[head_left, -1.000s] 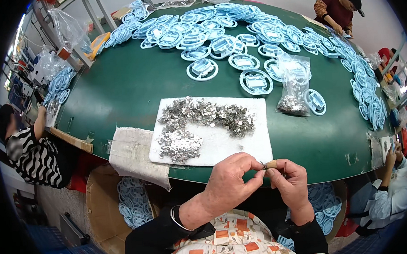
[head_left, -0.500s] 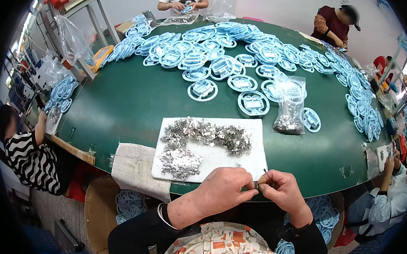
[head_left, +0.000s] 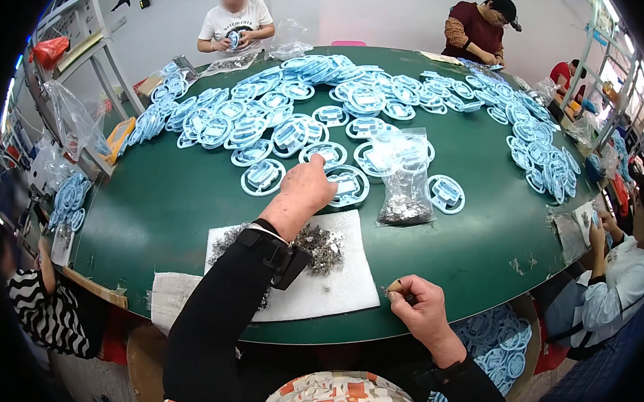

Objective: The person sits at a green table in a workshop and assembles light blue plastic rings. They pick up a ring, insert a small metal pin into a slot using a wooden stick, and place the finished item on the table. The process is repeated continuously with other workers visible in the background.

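My left hand (head_left: pixel 304 189) reaches forward across the table, its fingertips at the near discs. It touches or hovers over a light blue round plastic part (head_left: pixel 350 187) with a ring-shaped rim; the hand hides part of it, and most of the fingers are out of sight. A second such blue part (head_left: pixel 323 154) lies just beyond the fingertips. Near the table's front edge, my right hand (head_left: pixel 421 308) is closed in a pinch, thumb against finger. Something tiny may be between them, too small to name. Under my left forearm, small metal pieces (head_left: pixel 322 248) lie heaped on a white foam sheet (head_left: pixel 354 286).
A clear plastic bag (head_left: pixel 406 190) of metal pieces stands right of my left hand. Piles of blue parts (head_left: pixel 247 121) cover the far side of the green table (head_left: pixel 475 252). A carton (head_left: pixel 532 328) of blue parts sits below the edge. Several people work around the table.
My left hand has left my right hand and stretched forward to the blue parts. My right hand stays near the table edge, still pinched. The whole view has shifted.
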A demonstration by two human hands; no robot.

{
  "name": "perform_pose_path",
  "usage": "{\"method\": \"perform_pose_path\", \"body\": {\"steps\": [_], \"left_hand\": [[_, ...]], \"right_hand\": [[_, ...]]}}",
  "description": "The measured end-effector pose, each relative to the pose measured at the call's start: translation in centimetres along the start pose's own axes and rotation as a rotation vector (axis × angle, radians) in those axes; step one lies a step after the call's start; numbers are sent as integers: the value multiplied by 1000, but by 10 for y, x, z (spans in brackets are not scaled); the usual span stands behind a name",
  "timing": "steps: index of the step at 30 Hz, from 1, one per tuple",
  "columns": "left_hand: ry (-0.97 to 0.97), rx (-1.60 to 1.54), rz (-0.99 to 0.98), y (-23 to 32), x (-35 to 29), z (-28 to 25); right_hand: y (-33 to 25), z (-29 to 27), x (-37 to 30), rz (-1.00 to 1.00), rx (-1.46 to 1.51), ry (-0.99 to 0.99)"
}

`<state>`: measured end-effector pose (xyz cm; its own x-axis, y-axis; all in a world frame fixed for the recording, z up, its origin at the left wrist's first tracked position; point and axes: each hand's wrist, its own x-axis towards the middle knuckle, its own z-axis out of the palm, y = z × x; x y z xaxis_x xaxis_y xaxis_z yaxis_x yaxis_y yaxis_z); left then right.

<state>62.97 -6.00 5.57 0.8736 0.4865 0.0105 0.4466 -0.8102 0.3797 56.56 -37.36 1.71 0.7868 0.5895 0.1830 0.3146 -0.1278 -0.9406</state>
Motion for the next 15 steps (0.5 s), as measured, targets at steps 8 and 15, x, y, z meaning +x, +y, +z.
{"method": "perform_pose_path", "body": {"steps": [8, 15], "left_hand": [[-156, -629, -123, -25, -3, -35], [-80, -791, 119, 5, -89, -76]], "right_hand": [[5, -2, -3, 7, 70, 14], [2, -22, 6, 256, 826, 0]]}}
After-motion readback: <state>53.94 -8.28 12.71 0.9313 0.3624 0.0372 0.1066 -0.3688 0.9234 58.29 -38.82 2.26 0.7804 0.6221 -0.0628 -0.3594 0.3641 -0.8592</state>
